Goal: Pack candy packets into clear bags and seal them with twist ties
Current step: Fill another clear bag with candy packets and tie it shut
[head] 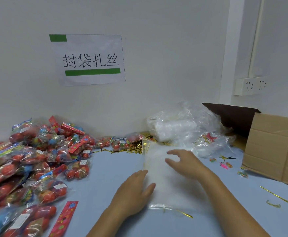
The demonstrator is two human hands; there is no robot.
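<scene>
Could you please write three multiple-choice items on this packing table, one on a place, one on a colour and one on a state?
1. Where is the candy packet pile?
A. left of the hands
B. inside the cardboard box
C. on the wall

2. What colour are the twist ties?
A. blue
B. gold
C. white

3. How does the clear bag lie?
A. flat and empty
B. filled and tied
C. hanging up

Answers: 1 A, the pile fills the table's left. 2 B, they glint gold. 3 A, it lies flat between the left hand and right hand.

The paper sign point(88, 59) on the wall reads "封袋扎丝" between green bars.
</scene>
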